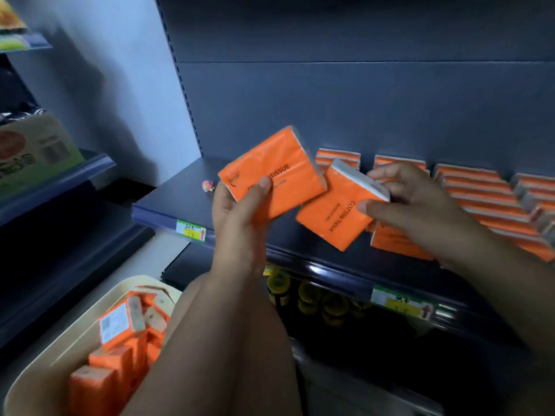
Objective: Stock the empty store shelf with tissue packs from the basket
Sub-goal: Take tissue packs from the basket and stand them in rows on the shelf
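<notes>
My left hand (240, 217) grips an orange tissue pack (279, 169) by its lower left corner, held above the dark shelf (177, 202). My right hand (417, 205) pinches a second orange tissue pack (333, 214) at its white end, just right of the first. Rows of orange tissue packs (486, 202) stand on the shelf's right part, and another row (338, 157) shows behind the held packs. A cream basket (75, 334) at lower left holds several more orange packs (120, 340).
A small pink object (208, 185) lies on the shelf's bare left part. Price labels (192, 230) sit on the shelf's front edge. Yellow-lidded jars (309, 295) fill the shelf below. A neighbouring shelf unit with a boxed product (33, 148) stands at the left.
</notes>
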A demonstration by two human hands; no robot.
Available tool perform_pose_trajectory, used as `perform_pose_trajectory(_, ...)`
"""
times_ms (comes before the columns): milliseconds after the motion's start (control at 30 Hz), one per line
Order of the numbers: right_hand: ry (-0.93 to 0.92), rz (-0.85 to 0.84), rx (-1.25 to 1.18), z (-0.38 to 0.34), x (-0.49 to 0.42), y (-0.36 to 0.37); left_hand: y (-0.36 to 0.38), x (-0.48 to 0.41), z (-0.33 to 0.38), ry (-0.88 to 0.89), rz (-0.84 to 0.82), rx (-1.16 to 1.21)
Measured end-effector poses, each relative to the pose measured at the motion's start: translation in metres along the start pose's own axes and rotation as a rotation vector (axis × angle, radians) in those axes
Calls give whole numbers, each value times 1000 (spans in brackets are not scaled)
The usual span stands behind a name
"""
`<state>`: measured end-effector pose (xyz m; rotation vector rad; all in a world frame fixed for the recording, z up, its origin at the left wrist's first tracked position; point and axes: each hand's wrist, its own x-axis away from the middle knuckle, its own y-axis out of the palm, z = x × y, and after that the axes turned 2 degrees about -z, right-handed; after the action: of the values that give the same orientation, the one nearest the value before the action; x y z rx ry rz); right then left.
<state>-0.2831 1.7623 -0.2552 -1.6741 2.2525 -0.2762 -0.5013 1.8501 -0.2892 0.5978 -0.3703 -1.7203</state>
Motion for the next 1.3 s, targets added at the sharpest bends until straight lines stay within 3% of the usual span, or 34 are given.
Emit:
perform_pose_trajectory(200,-119,64,48,18,-42,-6,-25,-28,-14,9,27,-37)
perform_pose_trajectory(400,-377,-27,554,29,-74,16,-38,-40,-12,63,99,25)
perform_pose_trajectory(700,-667,-69,1200,73,-86,60,-37,-47,-28,-30,20,-64)
perform_pose_trajectory(867,-641,-58,1222,75,-76,54,-39,-51,-32,-82,17,-56)
perform_pose_trajectory(1067,-617,118,1354,91,-85,58,-37,-52,-34,-137,10,-88)
perform_pose_trajectory(1300,-556,167,1252,78,-67,66,-43,-50,-39,-204,-15,-112)
